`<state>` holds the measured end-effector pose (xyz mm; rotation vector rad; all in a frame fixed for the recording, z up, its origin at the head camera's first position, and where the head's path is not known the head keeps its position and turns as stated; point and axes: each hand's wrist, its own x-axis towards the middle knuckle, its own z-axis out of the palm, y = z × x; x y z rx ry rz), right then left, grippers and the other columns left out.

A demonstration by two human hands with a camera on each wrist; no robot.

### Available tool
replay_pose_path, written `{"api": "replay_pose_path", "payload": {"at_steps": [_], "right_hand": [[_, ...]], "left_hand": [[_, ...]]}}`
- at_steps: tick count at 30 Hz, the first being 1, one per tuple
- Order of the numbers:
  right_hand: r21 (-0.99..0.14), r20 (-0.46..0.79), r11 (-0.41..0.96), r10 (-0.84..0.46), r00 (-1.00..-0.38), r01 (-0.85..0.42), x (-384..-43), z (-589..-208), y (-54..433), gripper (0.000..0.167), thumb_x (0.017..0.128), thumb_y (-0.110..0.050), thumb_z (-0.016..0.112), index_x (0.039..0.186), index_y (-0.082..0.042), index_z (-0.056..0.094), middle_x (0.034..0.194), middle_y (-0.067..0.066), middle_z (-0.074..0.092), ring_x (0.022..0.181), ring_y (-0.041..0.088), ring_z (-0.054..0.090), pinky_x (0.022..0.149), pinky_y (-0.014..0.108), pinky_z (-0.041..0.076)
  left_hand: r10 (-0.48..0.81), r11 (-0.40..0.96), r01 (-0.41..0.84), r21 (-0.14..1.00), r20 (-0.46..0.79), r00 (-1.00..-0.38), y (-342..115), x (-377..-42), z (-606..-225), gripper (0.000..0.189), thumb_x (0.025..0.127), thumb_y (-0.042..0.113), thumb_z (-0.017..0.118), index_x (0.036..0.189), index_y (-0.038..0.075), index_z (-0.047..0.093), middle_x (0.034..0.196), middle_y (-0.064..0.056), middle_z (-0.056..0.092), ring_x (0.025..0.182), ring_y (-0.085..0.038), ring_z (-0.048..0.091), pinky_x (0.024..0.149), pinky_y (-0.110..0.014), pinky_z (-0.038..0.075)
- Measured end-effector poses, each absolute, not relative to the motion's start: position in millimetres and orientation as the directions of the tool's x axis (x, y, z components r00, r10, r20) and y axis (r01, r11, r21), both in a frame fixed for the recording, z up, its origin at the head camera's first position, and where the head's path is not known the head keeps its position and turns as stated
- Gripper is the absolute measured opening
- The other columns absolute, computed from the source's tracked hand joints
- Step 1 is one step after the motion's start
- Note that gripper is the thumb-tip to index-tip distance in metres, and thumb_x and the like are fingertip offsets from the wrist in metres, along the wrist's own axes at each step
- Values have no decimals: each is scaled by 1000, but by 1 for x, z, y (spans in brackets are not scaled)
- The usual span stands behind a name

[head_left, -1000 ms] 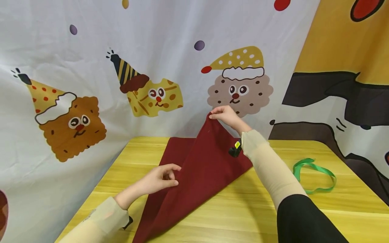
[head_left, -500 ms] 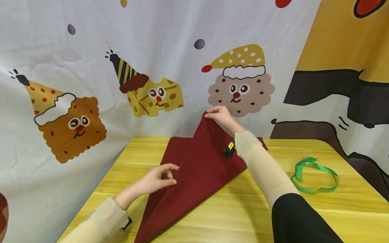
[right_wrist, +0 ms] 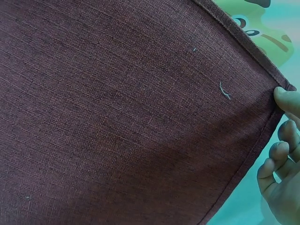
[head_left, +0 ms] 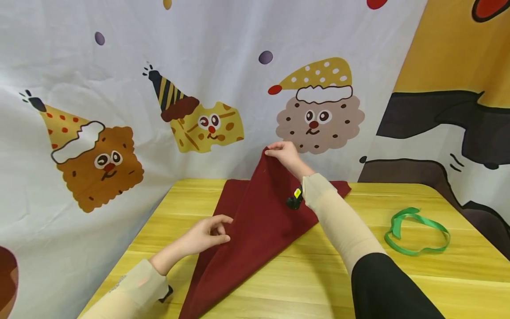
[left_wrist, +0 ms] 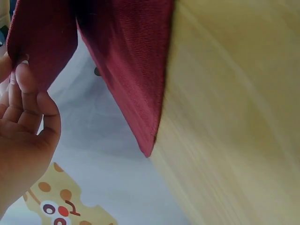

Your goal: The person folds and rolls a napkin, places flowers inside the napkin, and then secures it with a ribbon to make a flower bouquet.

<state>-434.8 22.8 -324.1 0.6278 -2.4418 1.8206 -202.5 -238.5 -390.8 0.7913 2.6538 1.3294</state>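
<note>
A dark red cloth lies folded over on the table, one corner lifted high toward the back. My right hand pinches that raised corner between thumb and fingers; in the right wrist view the thumb presses on the hemmed tip of the cloth. My left hand is at the left fold of the raised part, thumb and index finger apart, fingertips right at the fabric. In the left wrist view the left hand overlaps the hanging flap, and one flat cloth corner rests on the table.
A green ribbon lies in a loose loop on the right of the wooden table. Behind the table hangs a white curtain printed with cartoon biscuits and cheese. A small black camera sits on the right wrist.
My right hand has moved slightly left with the raised cloth corner, uncovering the cloth's far right corner. The left hand has stayed nearly still.
</note>
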Motion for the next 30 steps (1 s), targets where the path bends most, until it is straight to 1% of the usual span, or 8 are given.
{"api": "replay_pose_path", "payload": {"at_steps": [4, 8, 12, 17, 23, 30], "right_hand": [[-916, 232, 250, -304, -924, -313, -436, -326, 22, 26, 89, -20, 71, 111, -5, 71, 115, 8, 66, 104, 23, 57, 90, 39, 45], [-919, 214, 262, -294, -931, -294, -438, -329, 22, 27, 89, -22, 71, 111, -6, 71, 116, 7, 66, 104, 21, 57, 89, 38, 46], [-927, 211, 245, -286, -935, -284, -441, -331, 20, 27, 89, -20, 72, 110, -5, 71, 112, 8, 67, 96, 21, 58, 82, 35, 47], [-936, 222, 199, -302, -927, -289, -441, -332, 14, 27, 89, -17, 71, 110, -1, 70, 100, 9, 69, 83, 20, 61, 73, 31, 50], [-947, 214, 171, -299, -930, -273, -443, -336, 9, 27, 89, -17, 71, 110, -1, 69, 91, 7, 68, 78, 18, 59, 71, 31, 49], [-957, 199, 145, -298, -934, -250, -445, -342, 0, 27, 90, -17, 70, 112, -1, 68, 91, 8, 69, 76, 18, 61, 67, 27, 50]], "left_hand": [[473, 494, 423, 760, 173, -864, -241, -204, -394, 40, 90, 9, 69, 126, -2, 56, 76, 1, 59, 61, -9, 52, 58, -24, 44], [464, 502, 415, 759, 168, -869, -241, -206, -396, 40, 90, 10, 70, 126, -1, 57, 76, 2, 59, 61, -8, 52, 58, -24, 44], [454, 510, 399, 762, 155, -877, -241, -206, -397, 41, 90, 10, 70, 127, -1, 56, 77, 2, 59, 62, -8, 52, 59, -24, 44], [443, 520, 398, 756, 160, -882, -244, -205, -399, 41, 89, 7, 69, 126, -3, 56, 77, 0, 59, 61, -9, 49, 59, -24, 42], [440, 536, 398, 745, 155, -884, -248, -206, -400, 39, 90, 10, 69, 126, 0, 57, 79, 2, 59, 62, -8, 49, 59, -24, 43], [429, 555, 390, 735, 149, -891, -252, -207, -402, 37, 91, 12, 68, 125, 2, 58, 78, 4, 58, 62, -7, 50, 58, -24, 44]]}}
